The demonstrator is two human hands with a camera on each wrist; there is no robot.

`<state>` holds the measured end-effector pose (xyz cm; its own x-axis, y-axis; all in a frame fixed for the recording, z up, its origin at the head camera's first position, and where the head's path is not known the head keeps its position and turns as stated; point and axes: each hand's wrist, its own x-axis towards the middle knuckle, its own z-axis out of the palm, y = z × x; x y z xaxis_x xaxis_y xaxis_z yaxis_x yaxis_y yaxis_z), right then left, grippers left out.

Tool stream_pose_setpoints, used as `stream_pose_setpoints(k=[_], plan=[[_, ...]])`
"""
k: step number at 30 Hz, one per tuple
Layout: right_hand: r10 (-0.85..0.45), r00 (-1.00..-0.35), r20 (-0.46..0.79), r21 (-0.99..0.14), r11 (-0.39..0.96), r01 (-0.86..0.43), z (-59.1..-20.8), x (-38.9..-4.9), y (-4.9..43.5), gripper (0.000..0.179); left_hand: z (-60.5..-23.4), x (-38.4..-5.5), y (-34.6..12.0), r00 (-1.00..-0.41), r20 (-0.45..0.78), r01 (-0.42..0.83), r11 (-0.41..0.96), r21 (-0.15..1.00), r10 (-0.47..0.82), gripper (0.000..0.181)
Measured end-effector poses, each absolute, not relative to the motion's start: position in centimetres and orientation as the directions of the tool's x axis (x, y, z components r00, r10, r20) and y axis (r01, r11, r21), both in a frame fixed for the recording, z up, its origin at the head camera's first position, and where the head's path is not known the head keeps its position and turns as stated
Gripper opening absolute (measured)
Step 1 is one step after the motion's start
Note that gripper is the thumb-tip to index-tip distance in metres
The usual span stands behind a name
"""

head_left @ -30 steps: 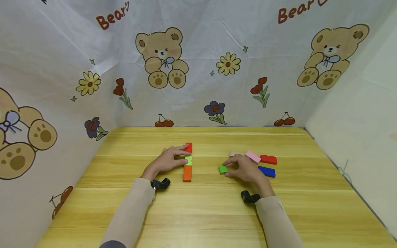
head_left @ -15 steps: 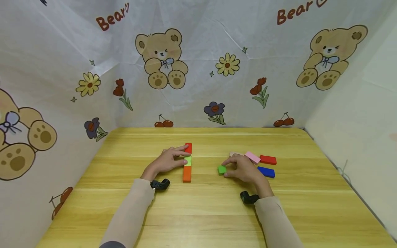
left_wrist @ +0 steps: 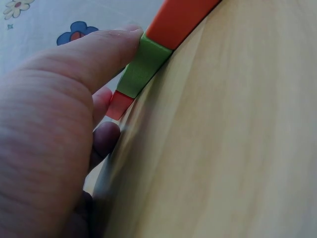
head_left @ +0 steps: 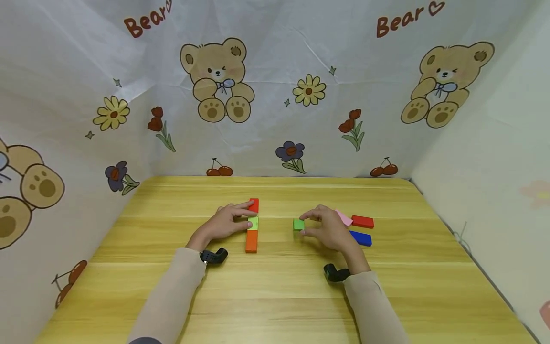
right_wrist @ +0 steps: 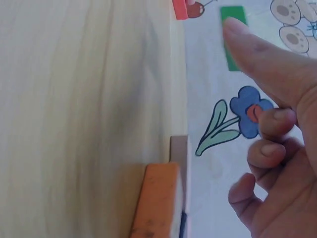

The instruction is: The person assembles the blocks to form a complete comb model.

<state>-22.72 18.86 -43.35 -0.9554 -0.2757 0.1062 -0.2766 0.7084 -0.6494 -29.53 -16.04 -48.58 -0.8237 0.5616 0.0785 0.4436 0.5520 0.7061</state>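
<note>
On the left of the table, a red block (head_left: pixel 254 205), a light green block (head_left: pixel 254 223) and an orange block (head_left: pixel 251 242) lie end to end in a row. My left hand (head_left: pixel 223 221) rests at this row, thumb against the light green block and a finger on the red one. Fingers of that hand look fairly straight. To the right, my right hand (head_left: pixel 328 227) pinches a green block (head_left: pixel 298 224) between thumb and finger. In the right wrist view this green block (right_wrist: pixel 235 39) is held up off the table, partly behind the thumb.
Right of my right hand lie a pink block (head_left: pixel 344 218), another red block (head_left: pixel 363 221) and a blue block (head_left: pixel 361 238). The right wrist view also shows an orange block (right_wrist: pixel 156 198) and a tan block (right_wrist: pixel 179 148). A bear-print cloth (head_left: pixel 258 143) stands behind the table.
My right hand has lifted the green block from the table and carried it somewhat left. The left hand keeps its place at the row. The head view has shifted slightly.
</note>
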Motion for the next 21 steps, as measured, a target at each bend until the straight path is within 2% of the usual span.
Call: stream_pose_setpoints(k=[14,21], plan=[[-0.202,-0.958,0.205,-0.696,0.658,-0.288,-41.0,-21.5,15.2,0.033,-48.3,-29.7,-16.0,-0.825,0.078,0.447,0.561,0.697,0.56,0.041],[-0.175,-0.971,0.163,-0.726,0.645,-0.238,-41.6,-21.3,13.1,0.034,-48.4,-29.8,-16.0,-0.825,0.077,0.448,0.567,0.691,0.56,0.041]])
